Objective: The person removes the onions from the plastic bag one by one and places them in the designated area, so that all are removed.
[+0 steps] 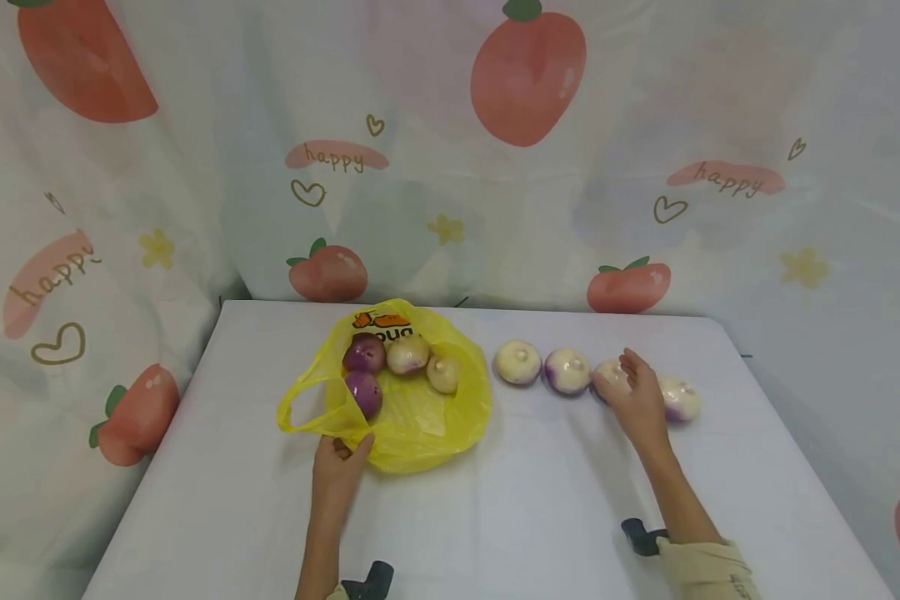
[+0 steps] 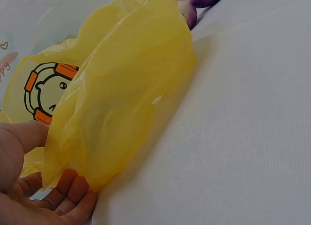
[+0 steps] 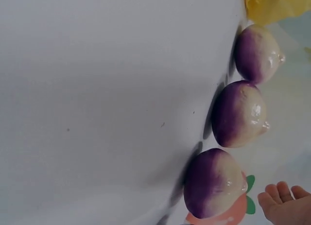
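A yellow plastic bag (image 1: 427, 437) lies with its mouth open, holding several round purple and whitish vegetables that look like turnips or onions. Its near rim is pinched between the thumb and fingers of my left hand (image 1: 336, 475); the left wrist view shows the thin film (image 2: 126, 98) between them. Right of the bag, several glossy purple-and-white vegetables (image 1: 567, 372) stand in a row. Over the row's right part hovers my right hand (image 1: 640, 407), partly covering one vegetable (image 1: 611, 375). In the right wrist view its fingers (image 3: 278, 192) are loosely extended, apart from the nearest vegetable (image 3: 214, 183).
A white-covered table (image 1: 510, 500) carries everything. Behind and beside it hangs a pale curtain (image 1: 420, 75) printed with fruit, hearts and words. The bag's loop handle (image 1: 288, 408) extends left. The last vegetable (image 1: 678, 400) sits right of my right hand.
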Tool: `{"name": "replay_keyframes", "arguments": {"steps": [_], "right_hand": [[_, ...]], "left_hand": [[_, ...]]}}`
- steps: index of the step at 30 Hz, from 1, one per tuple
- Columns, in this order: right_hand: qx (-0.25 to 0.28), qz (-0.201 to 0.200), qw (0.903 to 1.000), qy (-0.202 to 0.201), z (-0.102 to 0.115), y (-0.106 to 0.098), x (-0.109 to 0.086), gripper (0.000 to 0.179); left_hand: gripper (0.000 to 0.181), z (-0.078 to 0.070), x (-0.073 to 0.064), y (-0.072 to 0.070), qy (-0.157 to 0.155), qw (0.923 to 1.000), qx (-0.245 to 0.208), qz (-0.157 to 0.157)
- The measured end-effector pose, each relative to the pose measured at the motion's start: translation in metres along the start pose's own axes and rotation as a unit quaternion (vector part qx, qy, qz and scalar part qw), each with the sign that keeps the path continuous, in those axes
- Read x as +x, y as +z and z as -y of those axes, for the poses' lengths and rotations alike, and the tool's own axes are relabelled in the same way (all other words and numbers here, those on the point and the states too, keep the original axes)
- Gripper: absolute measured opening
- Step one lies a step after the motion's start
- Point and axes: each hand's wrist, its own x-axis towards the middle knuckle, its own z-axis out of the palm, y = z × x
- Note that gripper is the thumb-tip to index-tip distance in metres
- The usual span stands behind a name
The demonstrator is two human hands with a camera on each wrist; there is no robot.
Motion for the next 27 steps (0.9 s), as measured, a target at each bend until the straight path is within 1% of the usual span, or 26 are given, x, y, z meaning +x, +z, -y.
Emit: {"name": "replay_keyframes", "arguments": {"steps": [4, 8, 15, 16, 17, 19, 23, 24, 27], "right_hand": [[0.011, 0.006, 0.9999, -0.005, 0.004, 0.003, 0.000, 0.078], [0.019, 0.014, 0.9995, -0.020, 0.007, 0.008, -0.001, 0.077], [0.019, 0.026, 0.9985, -0.044, 0.014, 0.017, -0.003, 0.077], [0.022, 0.028, 0.9982, -0.048, 0.015, 0.018, -0.004, 0.077], [0.026, 0.032, 0.9979, -0.051, 0.022, 0.019, -0.006, 0.076], [0.031, 0.035, 0.9971, -0.060, 0.023, 0.022, -0.007, 0.076], [0.050, 0.052, 0.9954, -0.064, 0.027, 0.029, -0.008, 0.075], [0.048, 0.054, 0.9953, -0.064, 0.023, 0.031, -0.007, 0.076], [0.044, 0.060, 0.9955, -0.059, 0.026, 0.035, -0.008, 0.076]], "left_hand": [[0.049, -0.001, -0.001, 0.000, -0.007, 1.0000, 0.001, 0.002], [0.050, -0.002, -0.001, -0.001, -0.008, 1.0000, 0.004, 0.002], [0.050, -0.001, -0.001, -0.001, -0.012, 0.9999, 0.006, 0.002], [0.050, -0.001, -0.001, -0.001, -0.014, 0.9999, 0.007, 0.001], [0.050, -0.001, 0.000, -0.001, -0.014, 0.9999, 0.008, 0.001], [0.051, -0.001, 0.000, -0.001, -0.015, 0.9999, 0.008, 0.000], [0.051, -0.001, -0.001, -0.001, -0.010, 0.9999, 0.001, 0.002], [0.051, -0.001, -0.001, -0.001, -0.009, 1.0000, 0.001, 0.003], [0.051, -0.002, -0.002, -0.001, -0.006, 1.0000, -0.002, 0.004]]}}
